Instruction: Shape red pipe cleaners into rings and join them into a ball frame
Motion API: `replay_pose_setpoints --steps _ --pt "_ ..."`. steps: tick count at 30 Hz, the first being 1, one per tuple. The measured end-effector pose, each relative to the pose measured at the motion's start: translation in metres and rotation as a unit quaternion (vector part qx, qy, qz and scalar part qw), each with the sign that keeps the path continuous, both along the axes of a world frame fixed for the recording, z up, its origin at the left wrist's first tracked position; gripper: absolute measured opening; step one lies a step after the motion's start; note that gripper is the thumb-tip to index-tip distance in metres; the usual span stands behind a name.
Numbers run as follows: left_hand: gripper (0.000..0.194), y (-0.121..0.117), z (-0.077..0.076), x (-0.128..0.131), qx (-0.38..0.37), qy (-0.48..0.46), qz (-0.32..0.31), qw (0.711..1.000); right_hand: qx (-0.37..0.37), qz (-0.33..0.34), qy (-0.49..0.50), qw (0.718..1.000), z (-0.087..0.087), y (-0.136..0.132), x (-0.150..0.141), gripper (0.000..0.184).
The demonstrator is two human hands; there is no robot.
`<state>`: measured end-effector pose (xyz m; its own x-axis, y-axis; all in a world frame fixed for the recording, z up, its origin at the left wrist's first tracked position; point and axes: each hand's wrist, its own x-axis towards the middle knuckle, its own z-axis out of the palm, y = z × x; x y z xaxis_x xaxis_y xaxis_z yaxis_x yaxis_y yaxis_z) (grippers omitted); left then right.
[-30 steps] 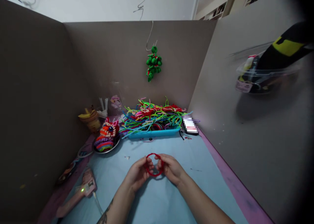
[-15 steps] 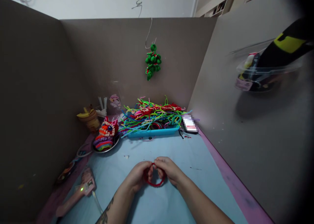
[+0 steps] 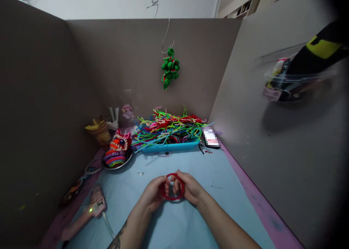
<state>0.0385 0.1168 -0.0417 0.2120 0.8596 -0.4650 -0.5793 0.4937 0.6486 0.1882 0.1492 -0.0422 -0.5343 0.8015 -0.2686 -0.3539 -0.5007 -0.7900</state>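
Between my two hands is a red ring point(image 3: 173, 199), looking like a bent fuzzy pipe cleaner, held up a little above the light blue table cover point(image 3: 174, 227). My left hand point(image 3: 156, 191) pinches the ring's left side, thumb on top and fingers curled behind it. On the opposite side, my right hand point(image 3: 191, 188) grips the upper right part, its fingertips showing through the ring's opening. Whether the ring's ends are joined I cannot tell.
A blue tray point(image 3: 174, 147) heaped with colourful pipe cleaners stands at the back, a phone point(image 3: 211, 138) beside it. Left are a metal bowl point(image 3: 122, 165) with a striped pipe-cleaner figure point(image 3: 117, 152) and a pink glue gun point(image 3: 95, 205). A green ornament point(image 3: 170, 69) hangs from the back panel.
The red ring has risen slightly and turned in my fingers. My right hand has shifted from the ring's top to its upper right side; my left hand barely moved.
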Motion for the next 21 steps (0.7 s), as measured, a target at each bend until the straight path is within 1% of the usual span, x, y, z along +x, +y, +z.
replay_pose_setpoints --steps 2,3,6,9,11,13,15,17,19,21 --pt "0.017 0.002 -0.001 -0.004 -0.021 -0.029 0.023 0.999 -0.016 0.0 0.004 1.0 0.0 0.002 0.005 0.048" --pt "0.016 0.003 -0.002 -0.006 -0.03 -0.046 0.031 0.998 -0.018 -0.005 0.004 1.0 -0.001 0.002 0.006 0.047" --pt "0.017 0.004 0.0 -0.008 -0.044 -0.089 0.042 0.994 0.005 -0.032 -0.013 0.999 -0.002 0.002 0.006 0.038" --pt "0.029 0.002 0.006 -0.006 -0.023 -0.076 0.021 0.997 0.025 -0.038 -0.039 0.998 -0.003 0.001 0.003 0.031" --pt "0.041 -0.001 0.009 -0.005 -0.012 -0.058 -0.01 0.998 0.03 -0.016 -0.062 0.997 -0.004 0.0 0.002 0.03" --pt "0.046 -0.004 0.01 -0.003 0.0 -0.023 -0.038 0.999 0.039 0.02 -0.083 0.996 -0.005 -0.001 0.002 0.029" --pt "0.04 -0.006 0.01 -0.001 0.028 0.021 -0.054 0.998 0.051 0.057 -0.092 0.993 -0.006 -0.002 0.002 0.029" --pt "0.031 -0.006 0.01 -0.001 0.06 0.042 -0.052 0.996 0.057 0.076 -0.09 0.991 -0.006 -0.003 0.003 0.032" --pt "0.027 -0.006 0.01 -0.001 0.066 0.03 -0.036 0.997 0.05 0.067 -0.078 0.993 -0.005 -0.004 0.003 0.034" --pt "0.026 -0.004 0.01 -0.002 0.044 0.007 -0.011 0.999 0.035 0.035 -0.05 0.998 -0.002 -0.003 0.003 0.038"
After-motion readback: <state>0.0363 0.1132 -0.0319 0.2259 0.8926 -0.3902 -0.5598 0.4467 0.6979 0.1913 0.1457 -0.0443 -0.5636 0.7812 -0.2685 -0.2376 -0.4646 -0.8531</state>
